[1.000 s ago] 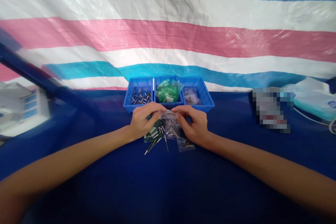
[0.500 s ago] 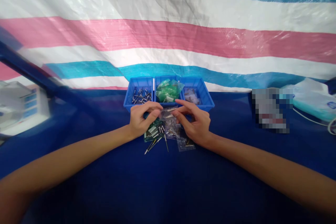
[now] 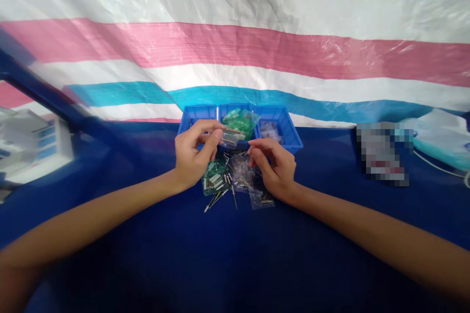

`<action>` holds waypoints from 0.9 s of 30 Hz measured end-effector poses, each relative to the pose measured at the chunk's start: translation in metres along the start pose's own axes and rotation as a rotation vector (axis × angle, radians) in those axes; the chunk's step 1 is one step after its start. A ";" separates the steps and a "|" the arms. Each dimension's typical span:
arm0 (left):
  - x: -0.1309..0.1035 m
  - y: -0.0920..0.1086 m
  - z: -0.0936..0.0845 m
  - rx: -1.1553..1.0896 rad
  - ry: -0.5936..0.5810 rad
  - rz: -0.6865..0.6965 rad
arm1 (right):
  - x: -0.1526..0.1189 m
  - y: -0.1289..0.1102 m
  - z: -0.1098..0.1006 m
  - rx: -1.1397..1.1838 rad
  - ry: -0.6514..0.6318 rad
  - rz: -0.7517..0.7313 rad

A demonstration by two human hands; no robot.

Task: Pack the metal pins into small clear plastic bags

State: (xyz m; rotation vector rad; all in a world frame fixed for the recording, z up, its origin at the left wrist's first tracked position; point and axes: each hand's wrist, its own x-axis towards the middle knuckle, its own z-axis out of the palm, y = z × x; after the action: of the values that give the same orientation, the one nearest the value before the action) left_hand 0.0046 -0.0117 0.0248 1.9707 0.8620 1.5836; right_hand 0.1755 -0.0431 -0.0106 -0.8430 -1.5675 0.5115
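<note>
Packets (image 3: 243, 173) before bins (image 3: 291, 132) — sheet (image 3: 235, 46) behind

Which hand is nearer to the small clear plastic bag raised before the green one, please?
The left hand holds the small clear plastic bag; the right hand is apart, to its right.

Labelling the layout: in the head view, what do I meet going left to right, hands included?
White device, left hand, clear packet, right hand, pixelated item, white-and-teal bundle.

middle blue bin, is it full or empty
Holding something: in the middle blue bin, green and clear plastic packets rise to about its rim. How deep they go is hidden.
</note>
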 end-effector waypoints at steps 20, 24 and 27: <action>-0.021 -0.017 0.006 0.013 -0.174 0.121 | 0.050 -0.023 -0.033 -0.372 0.025 0.115; -0.020 -0.017 0.007 -0.006 -0.163 0.111 | 0.070 -0.022 -0.052 -0.692 -0.025 -0.012; -0.019 -0.017 0.007 -0.017 -0.154 0.109 | 0.066 -0.025 -0.050 -0.862 -0.186 -0.074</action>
State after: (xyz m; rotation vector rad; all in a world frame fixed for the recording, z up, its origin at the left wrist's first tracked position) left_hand 0.0058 -0.0133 -0.0015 2.1278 0.6884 1.4687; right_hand 0.2174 -0.0161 0.0599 -1.3947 -2.0068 -0.1863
